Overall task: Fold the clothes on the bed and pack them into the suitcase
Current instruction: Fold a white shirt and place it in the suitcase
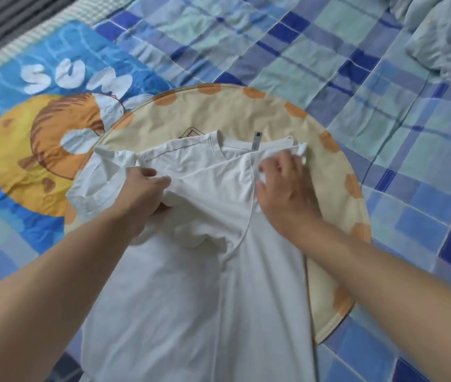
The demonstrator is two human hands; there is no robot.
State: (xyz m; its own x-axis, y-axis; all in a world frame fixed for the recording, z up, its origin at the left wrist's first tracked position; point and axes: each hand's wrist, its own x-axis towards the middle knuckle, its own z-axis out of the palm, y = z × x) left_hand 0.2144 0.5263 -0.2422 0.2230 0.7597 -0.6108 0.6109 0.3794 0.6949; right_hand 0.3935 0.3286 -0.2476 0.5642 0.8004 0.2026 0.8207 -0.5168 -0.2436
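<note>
A white T-shirt (199,285) lies lengthwise on the bed, collar away from me, its neck label showing. Its right side is folded inward over the middle. My left hand (141,194) grips a fold of the shirt's fabric near the left shoulder. My right hand (285,188) lies on the folded right shoulder with its fingers spread, and the fingertips press a crumpled bit of sleeve by the collar. No suitcase is in view.
Under the shirt lies a round cream mat (337,194) with orange spots on its rim. A blue cartoon-print blanket (39,111) lies at the left. The blue checked bed sheet (356,78) spreads beyond, with a rumpled pale quilt (447,34) at the far right.
</note>
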